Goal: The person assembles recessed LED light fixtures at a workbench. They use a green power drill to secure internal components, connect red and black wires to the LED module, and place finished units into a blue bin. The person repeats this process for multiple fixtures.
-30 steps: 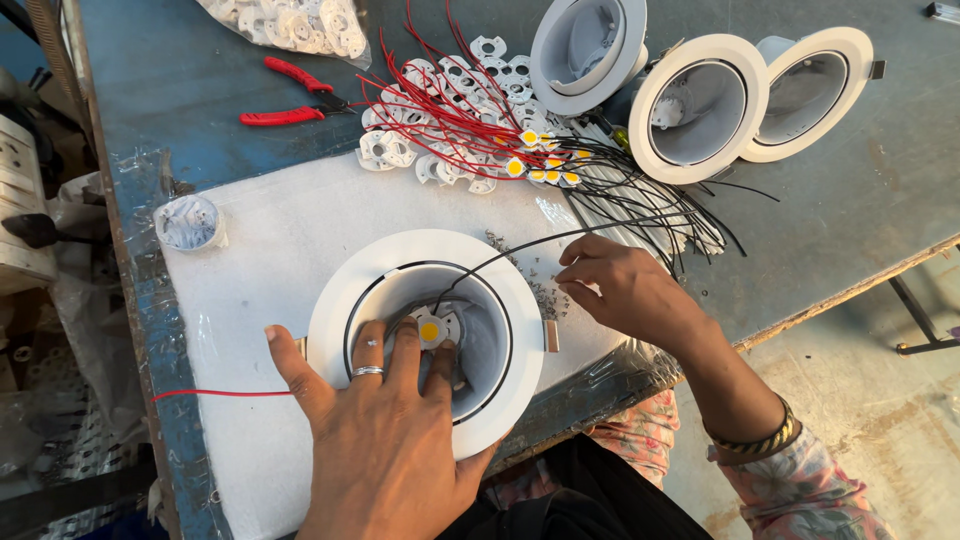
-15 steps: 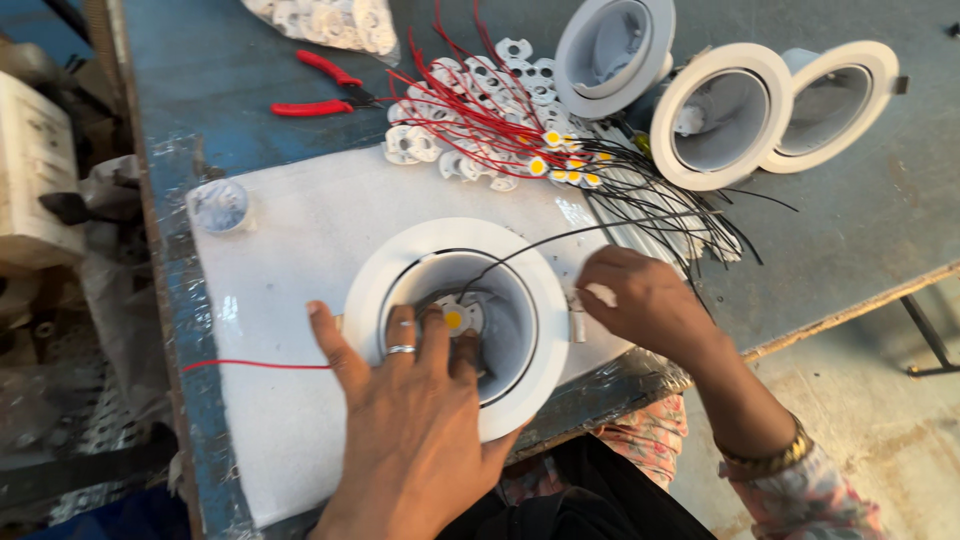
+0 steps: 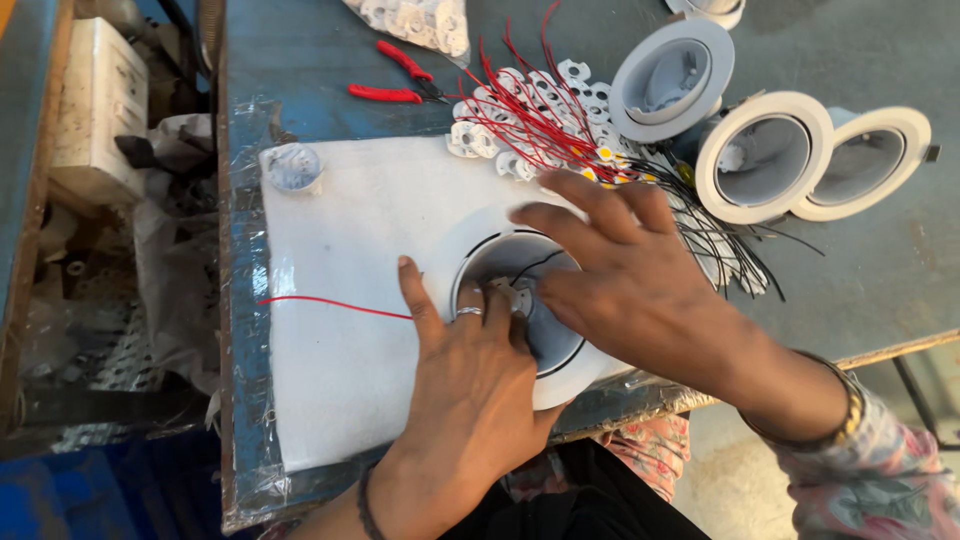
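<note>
White round lamp housing [image 3: 470,235] on white foam sheet [image 3: 340,380] at near edge of blue table [image 3: 300,70], both hands inside its bowl. Left hand [image 3: 470,390] with fingers bent, fingertips pressing small part at centre. Right hand [image 3: 625,285] spread flat over opening, fingers released, not grasping. Red wire [image 3: 330,305] across sheet. Farther: bundle of red and black wired boards [image 3: 540,120], 3 more housings [image 3: 765,155], red pliers [image 3: 395,80].

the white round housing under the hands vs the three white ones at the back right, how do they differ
The housing under the hands lies on the white sheet, both hands' fingers inside it, largely covered. The three housings at the back sit untouched on the bare grey table, open and tilted. All are white, round, flanged.
</note>
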